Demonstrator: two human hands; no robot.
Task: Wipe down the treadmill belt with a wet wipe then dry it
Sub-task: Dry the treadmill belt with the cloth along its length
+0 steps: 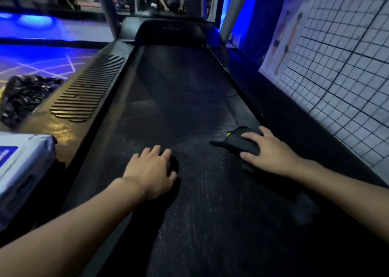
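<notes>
The dark treadmill belt (179, 99) runs from near to far, streaked and speckled at the near end. At its right edge the right hand (271, 150) presses a dark cloth (240, 142) flat, fingers spread over it. The left hand (151, 171) rests mid-belt, fingers loosely bent and holding nothing. A ribbed side rail (88, 87), a black bag (25, 95) and a white wipe pack (23, 171) lie left; a grid poster (341, 66) covers the right wall.

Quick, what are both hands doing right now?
Left hand: open, resting on the black treadmill belt, holding nothing.
Right hand: open, pressing a dark cloth with a yellow tag onto the belt.
</notes>
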